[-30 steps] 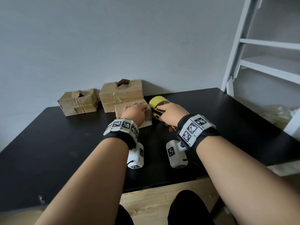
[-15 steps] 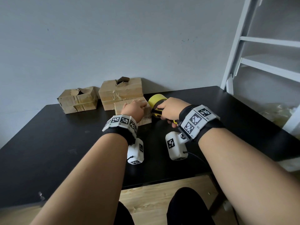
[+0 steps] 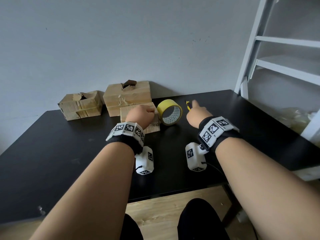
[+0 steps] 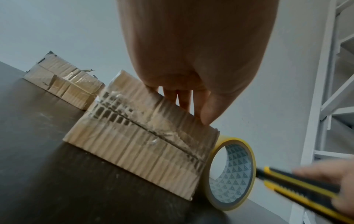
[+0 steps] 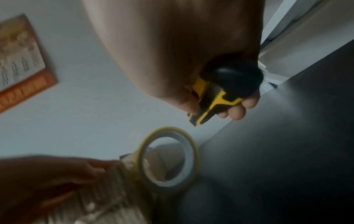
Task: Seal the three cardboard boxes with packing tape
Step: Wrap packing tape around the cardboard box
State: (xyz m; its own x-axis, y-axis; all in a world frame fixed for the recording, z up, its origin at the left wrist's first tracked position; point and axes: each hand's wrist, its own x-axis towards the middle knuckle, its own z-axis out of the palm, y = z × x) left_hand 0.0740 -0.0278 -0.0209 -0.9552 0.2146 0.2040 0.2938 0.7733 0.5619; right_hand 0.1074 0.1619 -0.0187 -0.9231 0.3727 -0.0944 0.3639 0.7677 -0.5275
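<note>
Three cardboard boxes stand on the black table (image 3: 52, 153). The left box (image 3: 80, 105) and the back box (image 3: 127, 94) have torn tops. My left hand (image 3: 147, 113) grips the small front box (image 3: 153, 129), with fingers (image 4: 206, 112) curled over its top edge and the slit seam (image 4: 153, 133) facing the wrist camera. A yellow tape roll (image 3: 170, 112) stands on edge against that box's right side. To the right of the roll, my right hand (image 3: 194, 108) grips a yellow and black utility knife (image 3: 188, 105) above the table.
A white shelf frame (image 3: 251, 58) rises at the table's back right corner. The grey wall runs close behind the boxes. Black tabletop lies bare in front of and to the right of the hands. My knees and a wooden floor show below the near edge.
My right hand has drawn away to the right from the tape roll, carrying the knife. The roll now stands by itself against the front box. My left hand stays on the box.
</note>
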